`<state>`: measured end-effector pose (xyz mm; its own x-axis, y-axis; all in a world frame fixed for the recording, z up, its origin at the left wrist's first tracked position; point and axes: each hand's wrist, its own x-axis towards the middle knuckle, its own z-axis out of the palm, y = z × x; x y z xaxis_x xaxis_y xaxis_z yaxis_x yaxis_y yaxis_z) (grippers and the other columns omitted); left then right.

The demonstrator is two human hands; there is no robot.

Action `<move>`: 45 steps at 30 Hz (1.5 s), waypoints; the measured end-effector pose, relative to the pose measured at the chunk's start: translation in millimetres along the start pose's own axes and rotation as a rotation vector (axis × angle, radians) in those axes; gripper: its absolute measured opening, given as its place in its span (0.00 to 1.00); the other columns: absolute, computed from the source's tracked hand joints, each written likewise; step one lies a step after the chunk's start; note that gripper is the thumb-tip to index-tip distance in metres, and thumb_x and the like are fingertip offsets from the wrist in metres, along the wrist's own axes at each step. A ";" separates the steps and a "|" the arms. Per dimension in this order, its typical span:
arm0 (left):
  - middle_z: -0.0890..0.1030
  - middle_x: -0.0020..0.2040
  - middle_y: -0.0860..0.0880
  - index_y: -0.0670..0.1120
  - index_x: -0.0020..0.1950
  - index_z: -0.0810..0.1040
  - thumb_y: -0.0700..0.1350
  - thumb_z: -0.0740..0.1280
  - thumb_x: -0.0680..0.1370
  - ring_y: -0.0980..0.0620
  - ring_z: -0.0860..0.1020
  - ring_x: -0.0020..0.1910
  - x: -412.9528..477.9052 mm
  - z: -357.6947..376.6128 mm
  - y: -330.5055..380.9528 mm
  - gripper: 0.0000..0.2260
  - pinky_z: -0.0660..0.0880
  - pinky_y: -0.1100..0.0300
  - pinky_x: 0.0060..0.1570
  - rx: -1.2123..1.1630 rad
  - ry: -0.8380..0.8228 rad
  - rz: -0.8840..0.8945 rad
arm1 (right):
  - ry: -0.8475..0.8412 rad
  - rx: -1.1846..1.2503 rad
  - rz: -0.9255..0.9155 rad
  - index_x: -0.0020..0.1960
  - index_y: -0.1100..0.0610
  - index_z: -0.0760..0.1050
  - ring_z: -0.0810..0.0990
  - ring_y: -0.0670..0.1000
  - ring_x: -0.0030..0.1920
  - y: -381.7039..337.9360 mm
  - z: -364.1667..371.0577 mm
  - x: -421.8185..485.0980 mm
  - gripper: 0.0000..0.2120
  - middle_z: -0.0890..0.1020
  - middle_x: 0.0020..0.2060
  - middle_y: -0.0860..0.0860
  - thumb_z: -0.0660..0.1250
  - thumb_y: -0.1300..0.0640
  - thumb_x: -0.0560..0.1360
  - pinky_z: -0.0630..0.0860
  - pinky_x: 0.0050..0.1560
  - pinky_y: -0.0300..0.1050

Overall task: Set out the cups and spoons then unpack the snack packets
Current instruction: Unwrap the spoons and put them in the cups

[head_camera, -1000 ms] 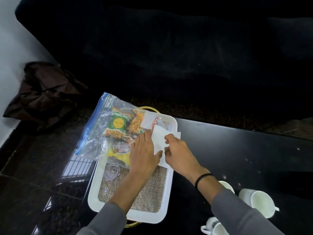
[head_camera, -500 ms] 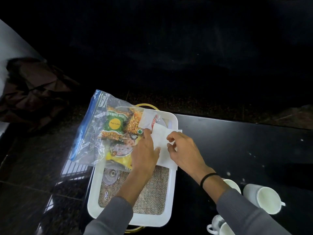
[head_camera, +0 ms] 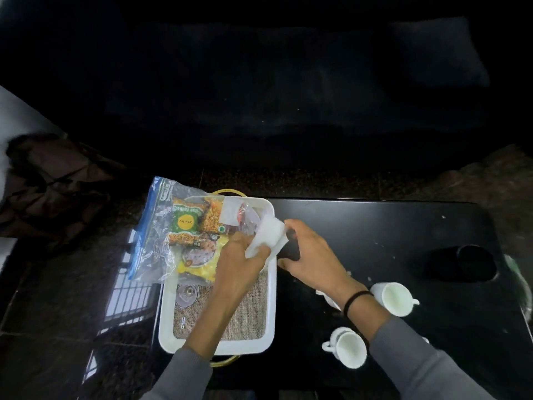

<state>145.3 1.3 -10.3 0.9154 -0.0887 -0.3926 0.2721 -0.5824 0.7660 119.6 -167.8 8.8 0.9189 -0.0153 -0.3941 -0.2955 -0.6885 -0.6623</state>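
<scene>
A white tray with a burlap liner stands at the black table's left end. A clear zip bag full of snack packets lies across the tray's far end and hangs over its left side. My left hand is closed on a folded white napkin just above the tray's right rim. My right hand pinches the napkin's right edge. Two white cups stand on the table to the right; a third cup is mostly hidden behind my right forearm. No spoons are visible.
A small clear glass piece lies in the tray's left part. A dark round object sits at the table's right end. Brown cloth is heaped on the floor at left. A dark sofa fills the background.
The napkin has been lifted off the bag and bunched up toward the tray's right rim, both hands moving right with it. The camera view shifted, showing more of the table and cups.
</scene>
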 end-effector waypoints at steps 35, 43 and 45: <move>0.86 0.55 0.43 0.43 0.55 0.85 0.34 0.73 0.75 0.48 0.84 0.52 -117.9 181.1 211.3 0.10 0.79 0.57 0.50 -0.438 -0.458 -0.146 | 0.064 1.152 0.272 0.56 0.65 0.83 0.88 0.53 0.46 190.5 -226.7 -189.6 0.12 0.89 0.47 0.56 0.73 0.69 0.73 0.83 0.42 0.40; 0.86 0.52 0.45 0.44 0.58 0.82 0.37 0.71 0.78 0.51 0.86 0.39 -116.4 217.6 215.1 0.09 0.83 0.55 0.40 -0.344 -0.401 -0.238 | 0.495 0.971 0.598 0.42 0.61 0.86 0.84 0.58 0.43 241.4 -230.5 -188.0 0.10 0.86 0.43 0.61 0.69 0.73 0.74 0.84 0.45 0.48; 0.87 0.52 0.45 0.45 0.56 0.82 0.37 0.70 0.79 0.50 0.86 0.39 -113.4 221.9 214.8 0.08 0.83 0.57 0.37 -0.332 -0.388 -0.230 | 0.587 0.756 0.681 0.47 0.58 0.87 0.84 0.56 0.45 256.6 -233.7 -184.0 0.09 0.87 0.45 0.58 0.69 0.67 0.74 0.82 0.46 0.50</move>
<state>34.1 -293.0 85.9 0.6623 -0.3164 -0.6792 0.5885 -0.3414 0.7329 -64.3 -511.1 60.2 0.4322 -0.6820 -0.5899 -0.6711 0.1937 -0.7156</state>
